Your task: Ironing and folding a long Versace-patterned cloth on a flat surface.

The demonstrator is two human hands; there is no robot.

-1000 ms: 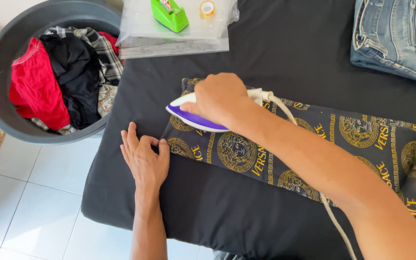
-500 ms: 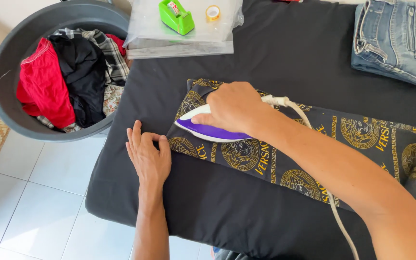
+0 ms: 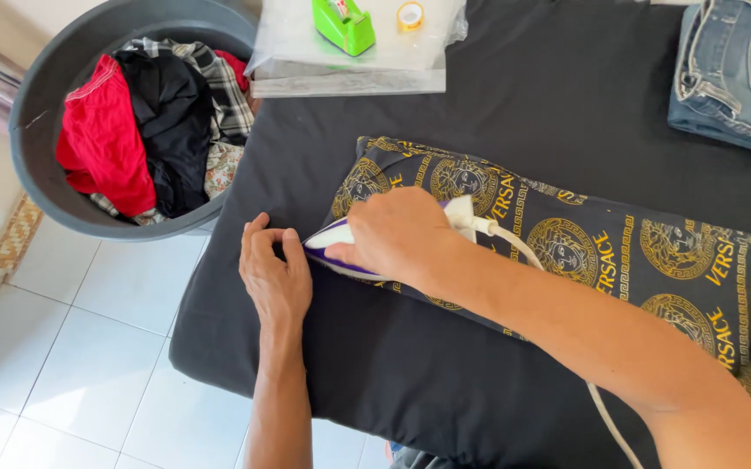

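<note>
My right hand grips a white and purple clothes iron, pressing it on the left end of a long black cloth with gold medallion prints. The iron's white cord trails back along my forearm. The cloth lies across a surface covered in black fabric. My left hand rests flat on the black cover just left of the iron's tip, fingers together and slightly bent, holding nothing.
A grey round laundry basket full of red, black and plaid clothes stands on the white tiled floor at the left. A clear plastic bag with a green tape dispenser lies at the top. Folded blue jeans sit top right.
The iron and my right hand have slid toward the near left edge of the patterned cloth. My left hand stays just left of the iron's tip.
</note>
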